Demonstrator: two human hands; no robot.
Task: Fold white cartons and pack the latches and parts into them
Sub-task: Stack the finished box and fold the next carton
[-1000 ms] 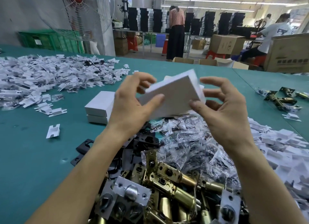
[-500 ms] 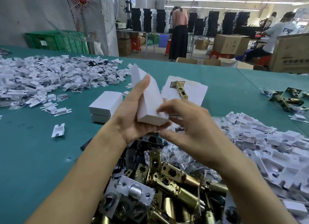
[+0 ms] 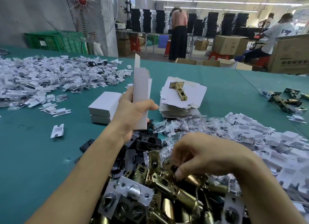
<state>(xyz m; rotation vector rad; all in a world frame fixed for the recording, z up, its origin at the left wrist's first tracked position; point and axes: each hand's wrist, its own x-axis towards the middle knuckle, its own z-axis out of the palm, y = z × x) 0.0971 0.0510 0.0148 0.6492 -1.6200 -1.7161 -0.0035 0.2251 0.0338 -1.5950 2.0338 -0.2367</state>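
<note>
Progress looks early-to-mid, by my read. Done: two closed white cardboard cartons [image 3: 104,106] sit stacked on the teal tabletop [image 3: 33,148], just left of the left hand [image 3: 132,113]. In work: a third folded white carton [image 3: 141,96], formed into a box shape but w/ its top flap open; can't tell if anything is inside. The left grip is clenched round this carton's lower half, thumb across the front face, fingers behind. The carton's long axis runs near vertical w/ only a slight lean. The open end and flap point up and away from the person, and the bottom end points down toward the black metal plates [image 3: 148,141]. It's held in the air, clear of the tabletop. The right hand [image 3: 205,155] is down in the heap of brass tubular latches [image 3: 167,192] at the bottom of view. Its grip looks pinched, thumb and curled fingers, on a brass latch body [image 3: 194,180], tho the fingers hide most of the contact. Left to do: plenty. A thick stack of flat white carton blanks [image 3: 194,91] lies beyond the hands, w/ a single brass latch [image 3: 178,90] lying on top. Small clear plastic bags [image 3: 175,125] w/ dark bits inside, plus big piles of small white inserts [image 3: 275,140] at right and far left, lie unpacked. Next, I'd judge: latch goes into the open top, then parts, then flap shut.
</note>
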